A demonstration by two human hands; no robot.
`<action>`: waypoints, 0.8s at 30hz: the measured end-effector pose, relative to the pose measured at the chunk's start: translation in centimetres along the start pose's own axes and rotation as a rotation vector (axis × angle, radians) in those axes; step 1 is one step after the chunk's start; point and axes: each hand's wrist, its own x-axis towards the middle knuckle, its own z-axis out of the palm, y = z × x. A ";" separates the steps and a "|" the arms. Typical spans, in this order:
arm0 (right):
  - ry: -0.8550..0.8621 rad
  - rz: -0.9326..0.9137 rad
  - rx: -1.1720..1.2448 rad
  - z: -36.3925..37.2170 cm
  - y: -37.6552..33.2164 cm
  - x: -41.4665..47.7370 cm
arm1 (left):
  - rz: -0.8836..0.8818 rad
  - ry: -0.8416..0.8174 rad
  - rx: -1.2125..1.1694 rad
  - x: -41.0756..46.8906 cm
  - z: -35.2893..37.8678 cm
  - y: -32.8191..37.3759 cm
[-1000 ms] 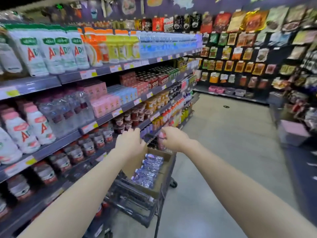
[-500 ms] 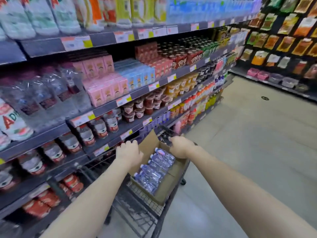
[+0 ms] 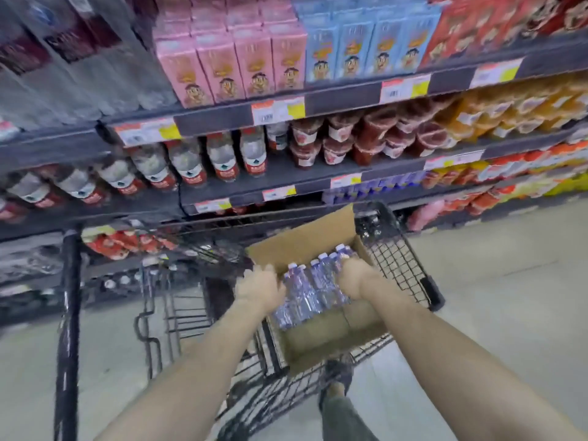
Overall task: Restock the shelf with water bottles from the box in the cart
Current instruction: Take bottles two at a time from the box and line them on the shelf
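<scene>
Water bottles [image 3: 313, 283] all sit in the open cardboard box [image 3: 327, 340], packed in rows, purple labels, caps toward the shelf side. Box is in the basket of the black wire cart [image 3: 402, 265], parked just beside the shelf [image 3: 286, 175].

Left hand [image 3: 262, 289] is at the left side of the pack, by the box's left wall, fingers [image 3: 272, 275] bent down over the outer bottles. Right hand [image 3: 353, 276] is on the right side of the pack, its fingers tucked out of sight among the bottles. Frame is blurred, so cannot tell if either hand clasps a bottle or only touches. No bottle is lifted clear of the box.

Progress, as judged: very start. Cart in place, box open, hands at the stock, nothing moved to the shelf yet as far as can be seen. Left to do: pull bottles out, find the slot, set them in, repeat until the box is empty.

Likely slot is the low tier with purple-labelled stock [image 3: 375, 186] just behind the cart, which is only a guess. The tier above holds red-labelled bottles [image 3: 191, 168], apparently another brand.
</scene>
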 end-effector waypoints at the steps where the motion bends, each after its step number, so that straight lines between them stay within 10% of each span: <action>1: -0.035 -0.013 -0.015 -0.1 0.6 1.0 | -0.044 -0.032 -0.025 0.4 0.9 0.7; 24: 0.002 -0.090 -0.113 13.5 5.3 20.0 | -0.490 -0.112 -0.661 14.3 17.6 8.3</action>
